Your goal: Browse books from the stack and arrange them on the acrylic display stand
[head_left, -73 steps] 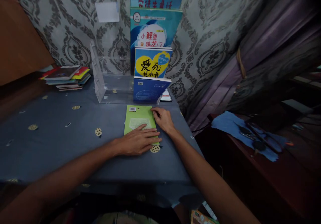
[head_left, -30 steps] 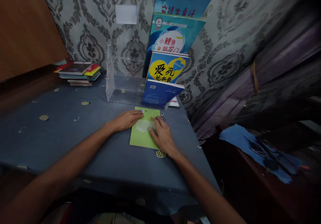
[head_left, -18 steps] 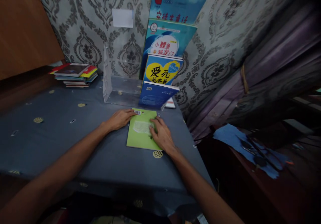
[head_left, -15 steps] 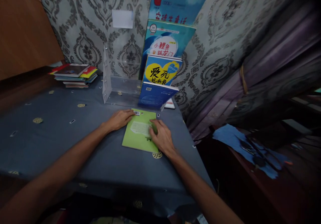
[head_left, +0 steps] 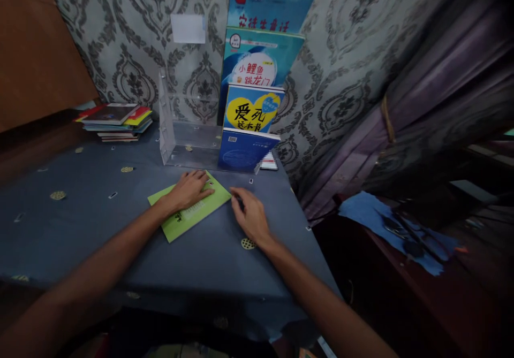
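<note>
A thin green book (head_left: pixel 181 220) lies flat and askew on the blue tablecloth (head_left: pixel 100 229), its long side running from lower left to upper right. My left hand (head_left: pixel 188 189) rests flat on the book's upper part, fingers stretched out. Just right of the book's right corner, my right hand (head_left: pixel 249 216) lies on the cloth with its fingers loosely apart, their tips at the book's edge. Neither hand grips anything.
A clear acrylic stand (head_left: pixel 168 128) at the back of the table holds several blue books (head_left: pixel 251 109) leaning on the patterned wall. A stack of books (head_left: pixel 114 122) lies at the back left. The table's right edge drops to a dark cabinet with a blue cloth (head_left: pixel 389 224).
The green book has turned anticlockwise and slid left. My left hand now lies on top of it, and my right hand has come off it to its right corner.
</note>
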Demonstrator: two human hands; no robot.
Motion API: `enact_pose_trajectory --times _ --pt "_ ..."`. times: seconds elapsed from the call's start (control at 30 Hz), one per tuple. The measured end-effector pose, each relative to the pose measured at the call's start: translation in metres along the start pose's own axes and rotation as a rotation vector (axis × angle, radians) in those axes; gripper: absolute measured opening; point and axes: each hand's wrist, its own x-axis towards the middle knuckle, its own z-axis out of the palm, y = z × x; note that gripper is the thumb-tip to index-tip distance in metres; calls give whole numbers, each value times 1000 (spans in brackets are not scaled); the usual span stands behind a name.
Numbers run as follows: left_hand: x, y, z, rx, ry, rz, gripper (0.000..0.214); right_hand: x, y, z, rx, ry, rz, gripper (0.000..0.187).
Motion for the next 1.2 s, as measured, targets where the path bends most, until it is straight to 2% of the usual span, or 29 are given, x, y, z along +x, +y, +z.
enact_pose_trajectory --times 0.1,0.23,0.4,0.57,0.87,1.2 --pt "-3 18 -5 49 -1 10 46 3 15 -1 -44 -47 43 36" --pt "-8 41 -11 69 -16 25 57 4 18 0 93 -99 104 36" --pt "-15 59 -17 134 -66 50 46 4 10 -2 195 -107 140 33" --pt "-17 66 -20 166 -96 113 33 3 8 -3 184 -82 134 33" --pt "-16 73 -35 158 -170 97 35 3 8 -4 213 -48 143 32" --pt "-16 69 -29 123 -115 110 41 2 5 -5 226 -45 140 31"
